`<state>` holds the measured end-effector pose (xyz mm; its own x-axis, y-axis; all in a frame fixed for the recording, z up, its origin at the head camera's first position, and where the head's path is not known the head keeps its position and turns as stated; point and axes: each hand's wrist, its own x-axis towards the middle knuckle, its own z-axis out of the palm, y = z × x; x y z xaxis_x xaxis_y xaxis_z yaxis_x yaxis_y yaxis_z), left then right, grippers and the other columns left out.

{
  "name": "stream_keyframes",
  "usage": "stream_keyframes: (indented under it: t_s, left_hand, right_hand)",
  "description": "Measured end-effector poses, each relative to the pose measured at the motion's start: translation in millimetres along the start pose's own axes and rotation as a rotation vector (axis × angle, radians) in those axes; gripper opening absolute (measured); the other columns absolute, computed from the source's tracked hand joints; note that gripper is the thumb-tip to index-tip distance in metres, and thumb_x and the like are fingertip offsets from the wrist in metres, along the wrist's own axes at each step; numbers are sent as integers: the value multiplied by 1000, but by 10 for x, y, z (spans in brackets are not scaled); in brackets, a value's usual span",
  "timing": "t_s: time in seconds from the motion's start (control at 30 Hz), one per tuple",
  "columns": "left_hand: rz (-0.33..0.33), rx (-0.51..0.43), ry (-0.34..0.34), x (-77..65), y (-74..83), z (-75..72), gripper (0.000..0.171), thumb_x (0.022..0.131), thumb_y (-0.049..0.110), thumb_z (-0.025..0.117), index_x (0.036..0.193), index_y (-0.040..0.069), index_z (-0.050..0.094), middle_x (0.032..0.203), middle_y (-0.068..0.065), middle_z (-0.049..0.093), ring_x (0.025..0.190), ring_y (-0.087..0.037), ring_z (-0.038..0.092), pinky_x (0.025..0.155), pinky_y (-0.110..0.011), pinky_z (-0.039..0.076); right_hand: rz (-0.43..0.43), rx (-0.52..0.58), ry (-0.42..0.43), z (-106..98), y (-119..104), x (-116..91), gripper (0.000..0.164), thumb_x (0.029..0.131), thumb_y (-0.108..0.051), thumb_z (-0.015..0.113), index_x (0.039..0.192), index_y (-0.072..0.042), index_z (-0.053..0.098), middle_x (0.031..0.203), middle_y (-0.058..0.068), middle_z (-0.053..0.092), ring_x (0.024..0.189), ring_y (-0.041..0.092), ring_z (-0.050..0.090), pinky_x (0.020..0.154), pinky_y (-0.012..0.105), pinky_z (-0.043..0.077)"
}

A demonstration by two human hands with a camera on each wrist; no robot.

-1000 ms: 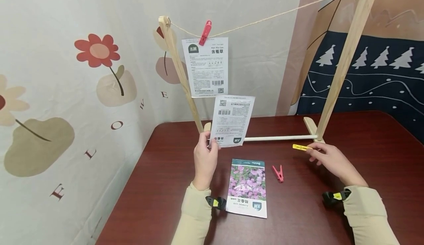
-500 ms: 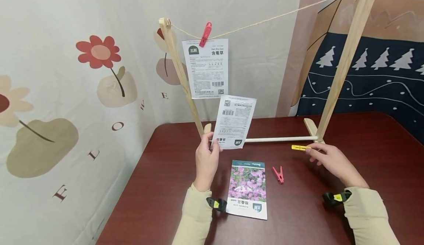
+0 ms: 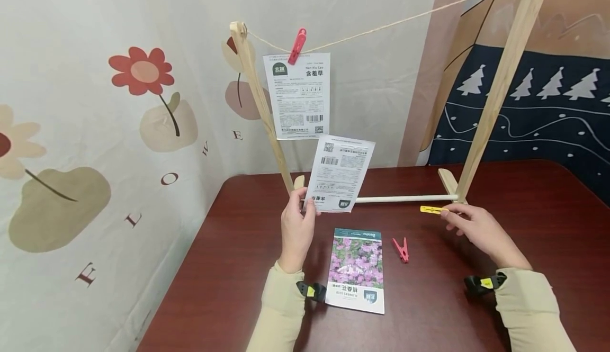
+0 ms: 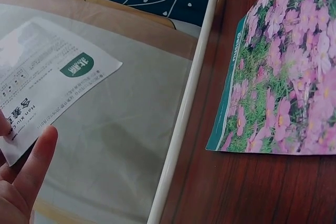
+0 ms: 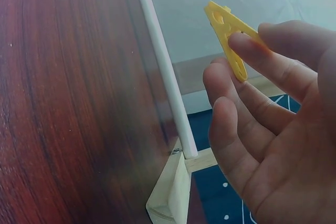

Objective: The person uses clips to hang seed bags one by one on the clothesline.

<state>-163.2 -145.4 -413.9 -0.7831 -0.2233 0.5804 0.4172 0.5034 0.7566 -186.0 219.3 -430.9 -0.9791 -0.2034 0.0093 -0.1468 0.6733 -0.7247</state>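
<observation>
My left hand point(image 3: 297, 233) pinches a white printed seed packet point(image 3: 339, 174) by its lower left corner and holds it up, tilted a little to the right. In the left wrist view, thumb and finger grip the packet's point(image 4: 58, 61) edge. Over on the right, my right hand point(image 3: 476, 230) holds a yellow clothespin point(image 3: 431, 210) just above the table. Its handles lie among my thumb and fingers in the right wrist view, and its tip point(image 5: 212, 11) points away. A second printed packet point(image 3: 300, 98) hangs from the string, clipped by a red clothespin point(image 3: 297, 46).
A wooden frame with two posts point(image 3: 502, 87) carries the sagging string point(image 3: 410, 20); a white rod point(image 3: 405, 199) joins its feet. On the dark red table point(image 3: 229, 267) lie a flower seed packet point(image 3: 356, 270) and a red clothespin point(image 3: 401, 250). A patterned cloth point(image 3: 381, 103) hangs behind.
My left hand has shifted slightly right, and the packet in it leans more to the right. The right hand and its yellow clothespin have hardly moved.
</observation>
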Motion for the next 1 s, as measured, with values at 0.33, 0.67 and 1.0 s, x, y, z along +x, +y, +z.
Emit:
stream_keyframes:
  t_s: [0.33, 0.67, 1.0]
  left_hand:
    - [7, -10, -11, -3, 22, -3, 22, 88, 9, 51, 109, 12, 52, 85, 0, 61, 61, -9, 59, 54, -25, 48]
    - [2, 3, -22, -3, -17, 1, 22, 89, 9, 50, 110, 13, 52, 82, 0, 61, 60, -9, 58, 53, -25, 47]
    - [-7, -93, 17, 12, -60, 2, 22, 89, 7, 48, 111, 10, 50, 90, -2, 62, 63, -11, 60, 57, -28, 52]
  right_hand:
    - [-3, 34, 13, -37, -27, -13, 46, 90, -45, 45, 115, -7, 53, 86, 13, 61, 73, 26, 53, 51, 29, 45]
    - [12, 96, 12, -86, -50, -51, 47, 90, -44, 46, 117, -6, 50, 90, 18, 60, 73, 28, 51, 49, 30, 44]
    - [-42, 47, 118, -150, -32, -77, 41, 92, -43, 42, 113, -9, 52, 89, 17, 62, 76, 29, 54, 57, 33, 44]
